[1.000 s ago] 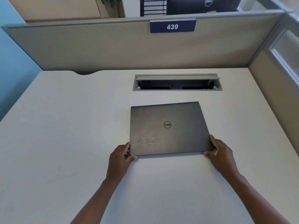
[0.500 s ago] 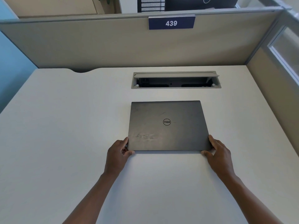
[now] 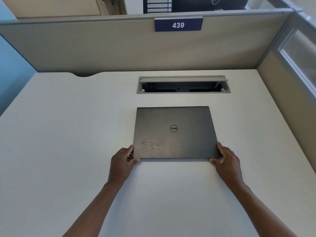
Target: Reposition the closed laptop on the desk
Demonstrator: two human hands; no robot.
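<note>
A closed dark grey laptop (image 3: 175, 132) with a round logo on its lid lies flat on the white desk (image 3: 68, 151), its edges square to the desk. My left hand (image 3: 122, 161) grips its near left corner, thumb along the front edge. My right hand (image 3: 226, 161) grips its near right corner in the same way. Both forearms reach in from the bottom of the view.
An open cable tray slot (image 3: 183, 85) is cut into the desk just beyond the laptop. A beige partition (image 3: 119, 48) with a blue "439" sign (image 3: 178, 24) closes the back. A second panel with a window (image 3: 299, 62) runs along the right side.
The laptop has turned from a slight skew to lie square with the desk and has slid a little away from me. Both hands have kept their hold on the near corners.
</note>
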